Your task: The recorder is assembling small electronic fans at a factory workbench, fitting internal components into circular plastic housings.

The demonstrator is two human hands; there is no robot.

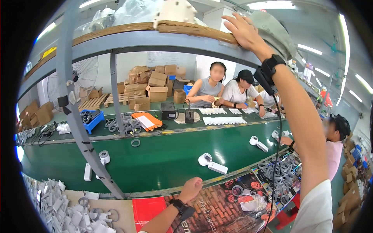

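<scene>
My right hand [245, 33] is raised to the upper shelf, its fingers spread over the wooden edge [194, 32] beside a grey-green cloth-like bundle [272, 33]. It is open and grips nothing that I can see. Low in the middle, my left hand [191, 189] is closed with curled fingers, just above the near edge of the green conveyor belt [167, 155]. What it holds, if anything, is hidden. Beyond it on the belt lies a white device [213, 164] with a round head and a flat handle. Similar white devices [258, 143] lie further right, and another [104, 156] lies left.
A grey metal post [79, 116] rises at left. White plastic parts [50, 206] are heaped lower left; grey rings [278, 174] fill a tray at right. A printed sheet [221, 206] covers the near bench. Two people [208, 91] work across the belt, another [334, 143] at right.
</scene>
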